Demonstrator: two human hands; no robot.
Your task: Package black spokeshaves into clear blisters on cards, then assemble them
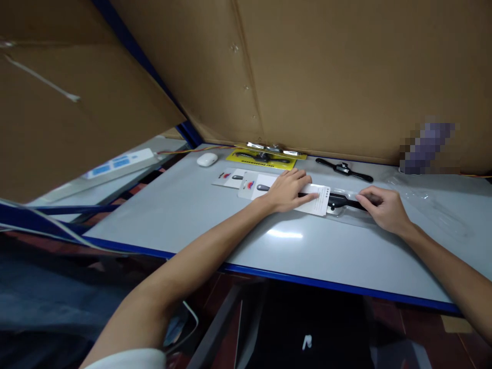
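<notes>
My left hand [289, 190] lies on a white printed card sleeve [317, 202], fingers stretched out and thumb apart, pressing it against the table. From the sleeve's right end sticks a black spokeshave [338, 201] in a clear plastic tray [340, 219]. My right hand [384, 207] pinches the tray's right part around the handle end; its fingers hide exactly where they grip. Partly under the sleeve's left end lies another white card package [226, 178]. Behind my hands, a bare black spokeshave [344, 169] rests on the table.
A yellow card [234, 156] with a dark spokeshave on it lies at the back, near a white rounded case [207, 160]. Clear plastic packaging [442, 210] lies at right. A cardboard wall [346, 77] closes off the back. A power strip [119, 165] sits on the left.
</notes>
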